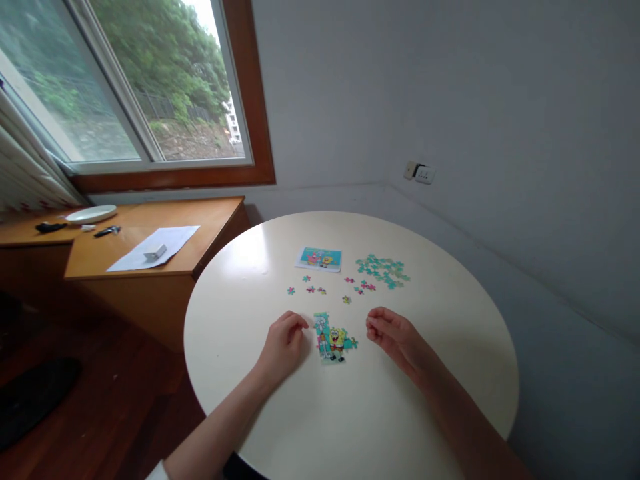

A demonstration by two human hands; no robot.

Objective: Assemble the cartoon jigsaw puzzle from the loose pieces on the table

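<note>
A partly joined jigsaw puzzle (330, 340), showing a yellow square cartoon figure beside a tall pale-green one, lies in front of me on the round white table (280, 427). Just left of it is my left hand (284, 343), its fingers curled and the index fingertip near the puzzle's edge. My right hand (395, 340) is to the right, thumb and fingertips pinched together; whatever may be between them is too small to make out. Beyond the puzzle are several loose pink and yellow pieces, one yellowish puzzle piece (347, 300) being closest.
A picture card (320, 259) lies farther back, with a spread of teal puzzle pieces (383, 269) to its right. At left, a wooden desk (145, 220) bears a paper sheet (160, 247), a small white box (155, 253) and a white plate (91, 214). Walls stand behind and right.
</note>
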